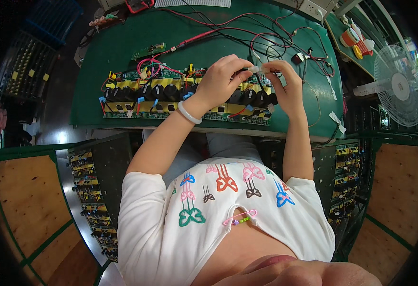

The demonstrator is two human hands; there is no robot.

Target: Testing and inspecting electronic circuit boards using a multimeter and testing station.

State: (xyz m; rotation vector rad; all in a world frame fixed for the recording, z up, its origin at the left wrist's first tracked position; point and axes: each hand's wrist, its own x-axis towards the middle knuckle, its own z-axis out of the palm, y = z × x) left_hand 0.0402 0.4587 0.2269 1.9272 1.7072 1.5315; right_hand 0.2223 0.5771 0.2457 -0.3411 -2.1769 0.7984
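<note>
My left hand [224, 78] is closed, thumb and fingertips pinching a small white wire connector [253, 69] above the circuit board. Close to it, the fingers of my right hand [287, 85] pinch another pale connector piece, mostly covered by the fingertips. The two pieces are nearly end to end; whether they are joined I cannot tell. Beneath both hands lies a long green circuit board [120, 108] with yellow-wrapped parts, black capacitors and blue-tipped leads. A small green board [149, 51] with pink wires [157, 62] rests at its far left side.
Red and black cables, with a red test probe [197, 37], tangle across the back of the green table [101, 52]. A white fan [400, 86] stands at the right. Racks of similar boards [90, 183] flank me on both sides. A power socket [312, 8] is at the back right.
</note>
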